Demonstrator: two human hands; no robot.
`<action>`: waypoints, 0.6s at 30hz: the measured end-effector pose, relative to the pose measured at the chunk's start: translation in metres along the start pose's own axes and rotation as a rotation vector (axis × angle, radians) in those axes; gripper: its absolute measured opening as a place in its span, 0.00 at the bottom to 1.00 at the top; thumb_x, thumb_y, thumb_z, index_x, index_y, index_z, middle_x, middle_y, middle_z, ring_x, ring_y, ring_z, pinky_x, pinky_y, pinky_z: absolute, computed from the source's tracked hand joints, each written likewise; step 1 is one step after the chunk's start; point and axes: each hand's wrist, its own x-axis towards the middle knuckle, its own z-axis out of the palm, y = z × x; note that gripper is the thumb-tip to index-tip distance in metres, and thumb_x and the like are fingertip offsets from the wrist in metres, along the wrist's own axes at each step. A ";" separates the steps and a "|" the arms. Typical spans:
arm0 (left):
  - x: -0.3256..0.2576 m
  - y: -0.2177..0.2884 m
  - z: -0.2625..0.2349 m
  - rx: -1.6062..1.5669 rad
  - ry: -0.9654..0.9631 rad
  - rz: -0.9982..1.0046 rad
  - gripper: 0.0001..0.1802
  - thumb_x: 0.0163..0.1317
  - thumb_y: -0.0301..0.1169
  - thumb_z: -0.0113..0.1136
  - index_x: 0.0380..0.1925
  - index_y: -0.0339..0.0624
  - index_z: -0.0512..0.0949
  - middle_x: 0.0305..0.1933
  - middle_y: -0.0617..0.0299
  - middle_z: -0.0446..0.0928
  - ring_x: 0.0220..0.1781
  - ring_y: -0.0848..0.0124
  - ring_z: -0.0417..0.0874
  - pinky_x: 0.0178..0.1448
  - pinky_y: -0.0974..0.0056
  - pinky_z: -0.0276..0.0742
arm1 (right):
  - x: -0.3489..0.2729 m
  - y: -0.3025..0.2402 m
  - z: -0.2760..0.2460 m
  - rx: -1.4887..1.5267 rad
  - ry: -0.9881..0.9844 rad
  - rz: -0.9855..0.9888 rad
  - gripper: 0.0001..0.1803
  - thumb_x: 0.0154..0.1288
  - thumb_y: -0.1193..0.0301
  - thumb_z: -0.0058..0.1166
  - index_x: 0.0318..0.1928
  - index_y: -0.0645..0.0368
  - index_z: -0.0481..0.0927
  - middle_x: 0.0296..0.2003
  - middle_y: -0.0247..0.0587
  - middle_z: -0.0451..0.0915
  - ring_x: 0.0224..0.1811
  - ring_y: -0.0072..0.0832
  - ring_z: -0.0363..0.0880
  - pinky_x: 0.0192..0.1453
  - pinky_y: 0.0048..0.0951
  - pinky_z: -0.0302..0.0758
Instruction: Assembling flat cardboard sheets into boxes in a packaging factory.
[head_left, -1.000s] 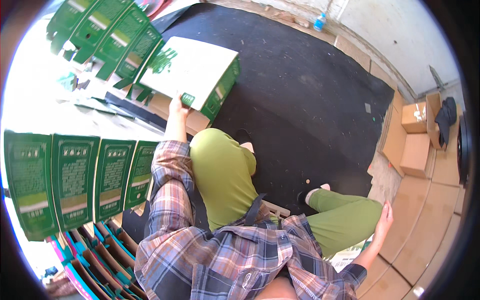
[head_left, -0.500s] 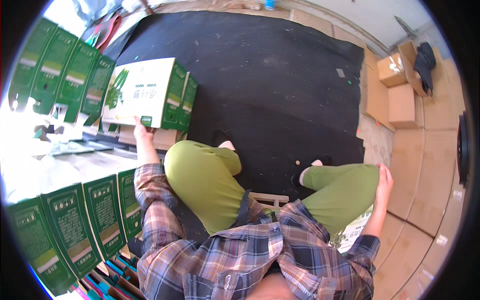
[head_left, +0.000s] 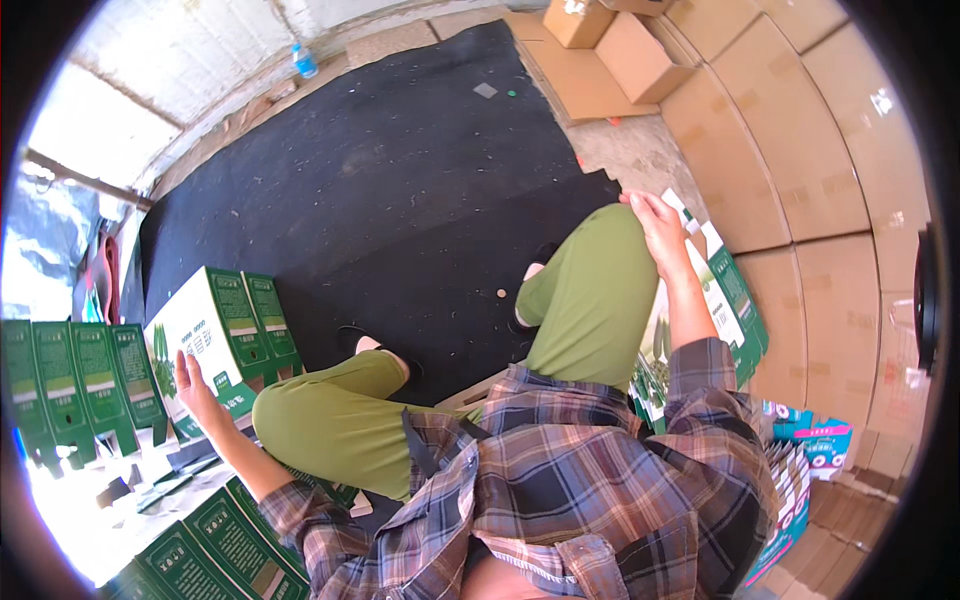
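My left hand (head_left: pixel 200 393) is stretched out at the left, fingers extended, in front of a white-and-green box (head_left: pixel 200 312) with a printed plant; whether it touches the box I cannot tell. Nothing shows in its grip. Over my right knee lies my right hand (head_left: pixel 660 232), fingers stretched out and holding nothing visible. Just beside it, by my right thigh, are white-and-green cartons (head_left: pixel 735 300), partly hidden by my leg and arm. A row of green cartons (head_left: pixel 85 385) stands left of the box, with more green cartons (head_left: pixel 215 540) nearer my left elbow.
A black mat (head_left: pixel 380 190) covers the floor ahead. Brown cartons (head_left: pixel 780 170) are stacked along the right side, with an opened brown box (head_left: pixel 640 65) at the far right. Teal-and-pink packaging (head_left: pixel 820 440) sits behind my right arm. A blue bottle (head_left: pixel 304 62) stands by the far wall.
The view has swung to the right. My left hand has come away from the box's lower edge. My right hand is still at my knee, now beside the cartons.
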 end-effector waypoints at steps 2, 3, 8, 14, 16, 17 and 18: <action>-0.046 0.071 0.052 0.140 -0.152 0.159 0.20 0.70 0.30 0.51 0.60 0.37 0.71 0.60 0.56 0.74 0.59 0.71 0.74 0.63 0.67 0.67 | -0.001 0.012 -0.010 0.207 0.031 0.040 0.20 0.72 0.59 0.46 0.50 0.65 0.79 0.45 0.41 0.81 0.46 0.25 0.79 0.52 0.24 0.74; -0.069 0.092 0.075 0.134 -0.239 0.179 0.20 0.69 0.29 0.51 0.60 0.36 0.70 0.62 0.55 0.72 0.62 0.71 0.72 0.65 0.65 0.65 | 0.003 0.031 -0.016 0.209 0.046 0.053 0.20 0.72 0.59 0.46 0.50 0.65 0.79 0.45 0.41 0.81 0.46 0.25 0.79 0.52 0.24 0.74; -0.140 0.077 0.157 0.413 -0.750 0.339 0.23 0.57 0.20 0.59 0.55 0.38 0.75 0.57 0.55 0.75 0.60 0.64 0.74 0.66 0.62 0.66 | -0.022 0.129 -0.027 0.265 0.082 0.389 0.19 0.67 0.56 0.49 0.46 0.57 0.80 0.40 0.35 0.81 0.42 0.23 0.77 0.43 0.29 0.73; -0.148 0.015 0.178 0.758 -1.022 0.258 0.28 0.53 0.28 0.66 0.57 0.40 0.73 0.44 0.53 0.79 0.43 0.61 0.80 0.49 0.59 0.77 | -0.128 0.305 -0.059 0.252 0.161 1.019 0.15 0.62 0.61 0.52 0.48 0.52 0.76 0.40 0.35 0.79 0.38 0.30 0.78 0.40 0.43 0.72; -0.144 0.009 0.175 0.817 -0.969 0.224 0.28 0.53 0.28 0.66 0.57 0.41 0.74 0.44 0.53 0.78 0.43 0.61 0.80 0.49 0.59 0.77 | -0.164 0.328 -0.052 0.252 0.221 1.109 0.14 0.62 0.62 0.51 0.47 0.51 0.75 0.39 0.35 0.79 0.38 0.30 0.78 0.40 0.44 0.72; -0.142 0.007 0.173 0.863 -0.911 0.193 0.28 0.53 0.28 0.66 0.57 0.41 0.74 0.43 0.53 0.78 0.43 0.62 0.80 0.49 0.59 0.77 | -0.182 0.332 -0.050 0.345 0.274 1.120 0.12 0.63 0.62 0.51 0.44 0.52 0.74 0.37 0.34 0.78 0.38 0.30 0.78 0.39 0.42 0.74; -0.140 0.000 0.169 0.910 -0.895 0.218 0.27 0.54 0.28 0.66 0.57 0.42 0.74 0.43 0.53 0.78 0.40 0.62 0.80 0.47 0.60 0.78 | -0.192 0.337 -0.047 0.436 0.325 1.129 0.10 0.63 0.62 0.52 0.40 0.52 0.74 0.35 0.33 0.77 0.38 0.30 0.78 0.38 0.41 0.75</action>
